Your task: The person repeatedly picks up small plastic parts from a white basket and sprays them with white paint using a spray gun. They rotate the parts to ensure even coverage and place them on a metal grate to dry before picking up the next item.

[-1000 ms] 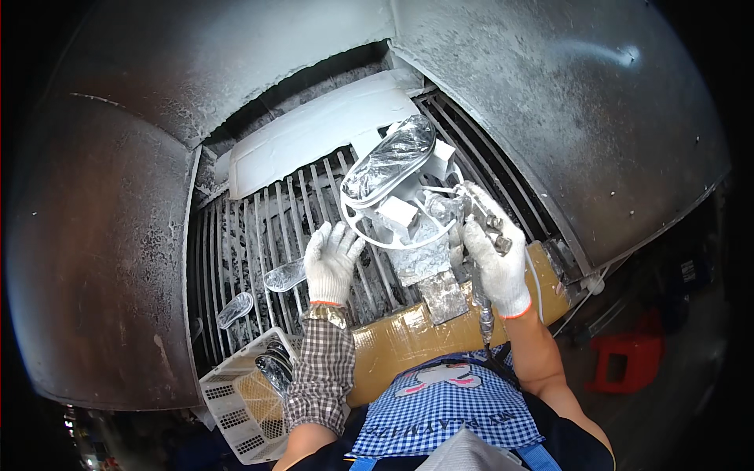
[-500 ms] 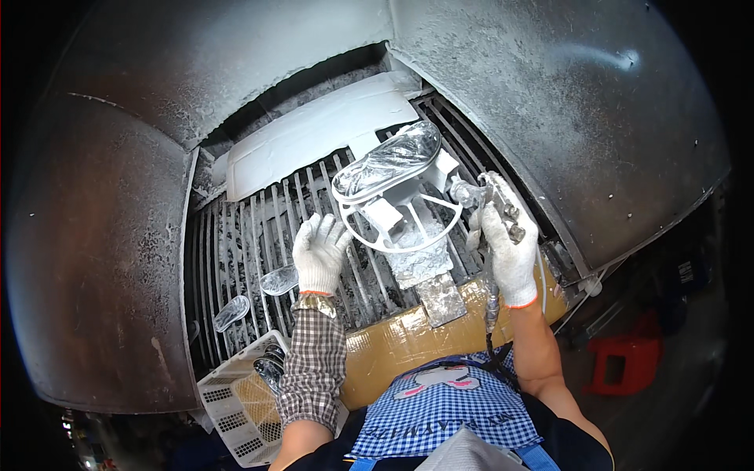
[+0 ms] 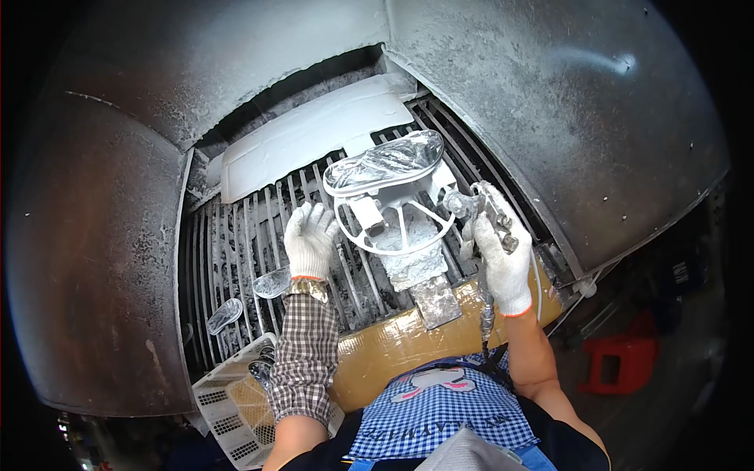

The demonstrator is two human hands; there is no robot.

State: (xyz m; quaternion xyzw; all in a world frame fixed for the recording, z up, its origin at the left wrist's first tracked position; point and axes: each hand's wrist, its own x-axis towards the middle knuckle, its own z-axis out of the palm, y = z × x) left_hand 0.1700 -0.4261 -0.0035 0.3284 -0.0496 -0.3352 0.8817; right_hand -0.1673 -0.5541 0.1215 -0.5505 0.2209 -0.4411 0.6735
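both gloved – right hand grips spray gun, left hand spread – fingertips half hidden.

White gloves, brown-checked sleeve, blue gingham apron.

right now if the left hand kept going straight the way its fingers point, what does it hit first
Most likely the white ring stand holding the clear shoe sole: the gloved left hand points up and slightly right, its fingertips just short of the ring's left rim. Depth is unclear, so it might pass just underneath, onto the metal grate.
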